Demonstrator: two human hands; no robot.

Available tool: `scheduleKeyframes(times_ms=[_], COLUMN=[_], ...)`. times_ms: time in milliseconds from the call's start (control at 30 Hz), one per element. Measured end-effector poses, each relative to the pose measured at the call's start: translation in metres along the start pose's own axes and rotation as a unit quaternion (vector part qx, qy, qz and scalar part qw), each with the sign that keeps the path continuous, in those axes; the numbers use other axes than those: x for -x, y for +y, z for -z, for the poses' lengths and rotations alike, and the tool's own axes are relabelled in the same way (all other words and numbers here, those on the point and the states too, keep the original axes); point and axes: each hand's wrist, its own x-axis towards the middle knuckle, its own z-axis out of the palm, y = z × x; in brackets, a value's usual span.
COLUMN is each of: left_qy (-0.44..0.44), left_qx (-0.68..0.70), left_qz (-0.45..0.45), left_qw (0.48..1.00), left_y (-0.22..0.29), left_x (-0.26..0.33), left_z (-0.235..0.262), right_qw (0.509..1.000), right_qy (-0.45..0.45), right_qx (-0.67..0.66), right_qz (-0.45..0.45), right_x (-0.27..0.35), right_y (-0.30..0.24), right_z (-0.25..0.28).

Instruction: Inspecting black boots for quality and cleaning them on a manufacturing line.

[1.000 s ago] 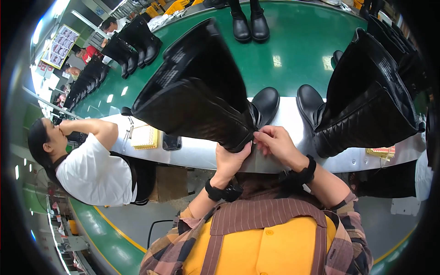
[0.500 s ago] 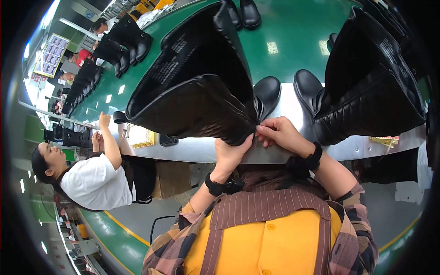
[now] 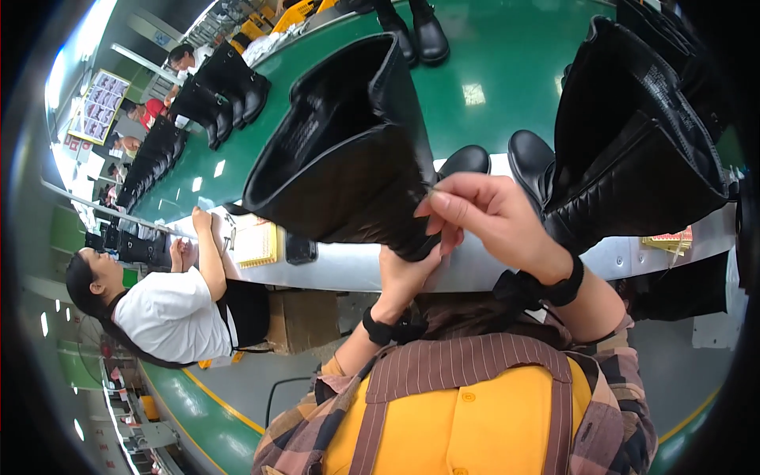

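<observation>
A tall black boot (image 3: 340,182) stands on the metal table edge in front of me, its wide shaft tilted to the left and gaping at the top. My left hand (image 3: 404,273) is closed round the boot's lower shaft from the near side. At the right side of the shaft, my right hand (image 3: 483,218) pinches what looks like the small zipper pull between thumb and forefinger; the fingertips mostly cover it. Behind my right hand shows the boot's rounded toe (image 3: 465,161). A second tall black boot (image 3: 625,158) stands to the right, its shaft also spread, not touched by either hand.
Several black boots (image 3: 226,83) line the green table (image 3: 348,87) at far left; a pair (image 3: 416,36) stands at the back. A yellow-edged card stack (image 3: 257,241) and a dark phone-like object (image 3: 301,249) lie left. A person in white (image 3: 170,313) sits there.
My right hand has moved up along the boot's side, away from the ankle. The shaft's opening looks narrower and its top sits lower in view. My left hand still holds the boot.
</observation>
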Motion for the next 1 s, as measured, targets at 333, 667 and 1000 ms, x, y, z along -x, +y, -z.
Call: scheduleKeyframes(times_ms=[333, 667, 1000], left_qy=[-0.037, 0.198, 0.283], left_qx=[-0.006, -0.317, -0.346], left_qz=[0.043, -0.452, -0.427], left_qw=[0.998, 0.810, 0.786], left_y=[0.000, 0.195, 0.176], left_x=[0.002, -0.053, -0.062], left_z=[0.007, 0.080, 0.062], right_qw=[0.997, 0.997, 0.994], right_qy=[-0.001, -0.011, -0.020], right_qx=[0.074, 0.072, 0.109], right_qz=[-0.008, -0.023, -0.006], right_x=[-0.014, -0.017, -0.018], right_y=[-0.020, -0.018, -0.017], right_z=[-0.007, -0.012, -0.005])
